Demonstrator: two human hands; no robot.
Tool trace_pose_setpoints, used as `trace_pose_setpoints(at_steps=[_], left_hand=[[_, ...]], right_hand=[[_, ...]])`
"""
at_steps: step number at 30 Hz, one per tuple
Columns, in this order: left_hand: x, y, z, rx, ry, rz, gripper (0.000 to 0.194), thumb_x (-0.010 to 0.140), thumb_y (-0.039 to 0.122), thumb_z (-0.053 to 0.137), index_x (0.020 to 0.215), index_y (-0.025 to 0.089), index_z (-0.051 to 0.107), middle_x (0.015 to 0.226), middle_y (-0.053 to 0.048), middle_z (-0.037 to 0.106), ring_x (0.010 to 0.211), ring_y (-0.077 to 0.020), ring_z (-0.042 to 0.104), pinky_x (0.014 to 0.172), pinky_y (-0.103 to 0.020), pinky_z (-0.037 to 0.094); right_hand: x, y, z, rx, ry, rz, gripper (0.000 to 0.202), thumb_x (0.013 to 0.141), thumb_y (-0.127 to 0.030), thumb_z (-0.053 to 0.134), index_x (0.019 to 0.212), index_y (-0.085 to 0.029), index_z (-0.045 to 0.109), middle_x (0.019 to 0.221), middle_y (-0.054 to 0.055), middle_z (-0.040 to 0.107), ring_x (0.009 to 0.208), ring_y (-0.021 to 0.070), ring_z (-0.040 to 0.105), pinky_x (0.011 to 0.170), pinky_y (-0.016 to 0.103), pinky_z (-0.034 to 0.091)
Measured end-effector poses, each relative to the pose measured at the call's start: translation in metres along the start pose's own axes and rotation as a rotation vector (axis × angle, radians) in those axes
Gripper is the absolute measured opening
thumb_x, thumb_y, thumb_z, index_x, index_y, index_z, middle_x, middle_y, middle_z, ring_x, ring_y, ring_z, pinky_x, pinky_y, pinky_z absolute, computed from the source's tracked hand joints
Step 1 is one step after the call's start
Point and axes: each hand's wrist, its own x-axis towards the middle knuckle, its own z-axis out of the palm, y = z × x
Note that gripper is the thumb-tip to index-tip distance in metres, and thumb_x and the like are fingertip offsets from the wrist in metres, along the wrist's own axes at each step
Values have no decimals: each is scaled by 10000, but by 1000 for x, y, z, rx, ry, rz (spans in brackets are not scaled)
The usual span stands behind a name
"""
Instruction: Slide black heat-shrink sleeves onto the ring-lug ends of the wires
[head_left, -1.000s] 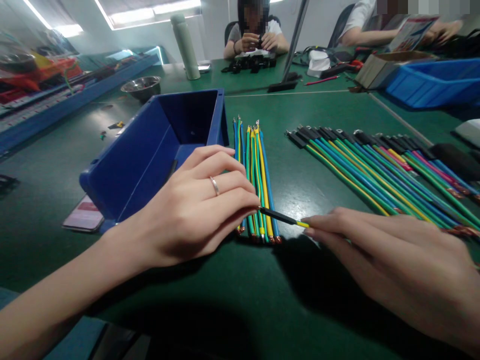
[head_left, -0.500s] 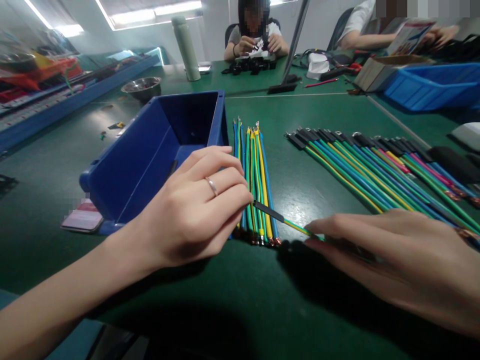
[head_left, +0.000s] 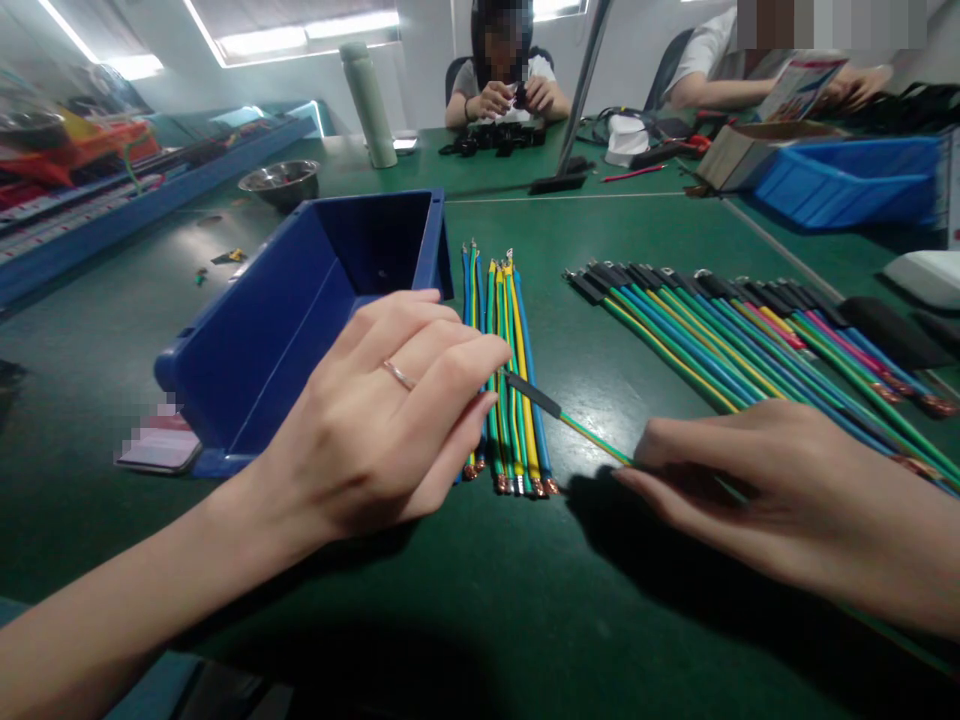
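Observation:
My right hand (head_left: 772,500) pinches a thin green-and-yellow wire (head_left: 596,438) between thumb and forefinger. A black sleeve (head_left: 534,394) covers the wire near its far end, and its tip reaches the fingertips of my left hand (head_left: 397,420). That hand, with a ring on one finger, is closed in a pinch at the tip; the exact contact is partly hidden. Under and beyond the fingers lies a row of short blue, green and yellow wires (head_left: 529,400) with bare copper ends. To the right, a larger row of black-sleeved wires (head_left: 697,340) passes behind my right hand.
An open dark blue bin (head_left: 262,330) stands left of the short wires, a phone (head_left: 159,452) beside it. Farther back are a metal bowl (head_left: 281,183), a bottle (head_left: 369,105), a stand base (head_left: 559,183) and a light blue bin (head_left: 847,180). Two people sit across the table.
My right hand has drawn slightly back along the wire, so more of the green-and-yellow length shows. The left fingertips have shifted a little at the wire's tip.

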Motion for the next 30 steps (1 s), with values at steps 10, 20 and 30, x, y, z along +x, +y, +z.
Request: trace_pose_setpoints(at_steps=[10,20,30], left_hand=[[-10,53,20,-421,-167,324,327,1185,193,512,1209,165,837,1218,-44,860,1181,-224,757,1158,-345,622],[-16,58,36,-510,-276,61,269,1135,217,638,1322,65,756,1416,-190,819,1313,-339,774,1207,-436,611],[-18,59,39,-533,-314,52,278,1164,229,588,1300,70,772,1418,-195,810,1320,-343,761,1188,-439,629]], right_hand=[[-5,35,13,-227,99,347,610,1145,-741,434,741,-304,565,542,-10,549,447,170,435,495,343,281],[2,37,27,-260,213,490,736,1092,-905,299,729,-310,537,545,12,542,439,192,454,527,367,276],[12,31,17,-186,138,629,855,949,-1076,247,713,-314,555,580,55,616,516,231,555,565,380,323]])
